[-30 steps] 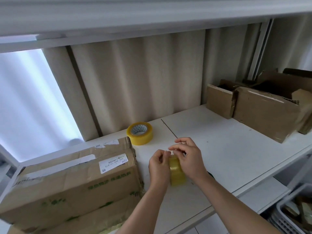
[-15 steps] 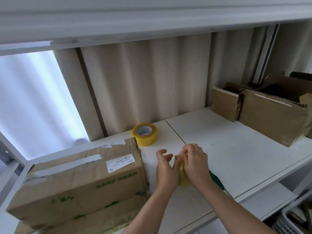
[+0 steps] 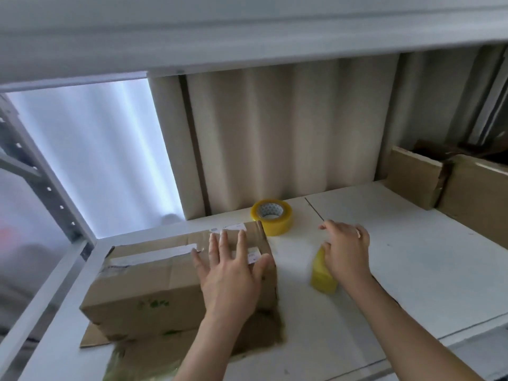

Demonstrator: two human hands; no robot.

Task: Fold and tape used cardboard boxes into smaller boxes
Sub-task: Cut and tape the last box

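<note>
A closed brown cardboard box [image 3: 148,287] with a white label and tape strips lies on the white shelf [image 3: 412,270], on top of flattened cardboard [image 3: 154,353]. My left hand [image 3: 231,273] lies flat with spread fingers on the box's right end. A small yellow tape roll [image 3: 323,276] stands on edge on the shelf to the right of the box, and my right hand [image 3: 347,251] grips it from above. A second, larger yellow tape roll [image 3: 272,217] lies flat behind, near the box's far right corner.
Two open brown cardboard boxes [image 3: 417,180] [image 3: 478,199] stand at the back right of the shelf. A beige corrugated wall closes the back, an upper shelf hangs overhead, and a metal rack post [image 3: 46,188] rises at the left.
My left hand has let go of the small tape roll and moved left onto the box's top. My right hand keeps hold of the roll. The view has shifted left.
</note>
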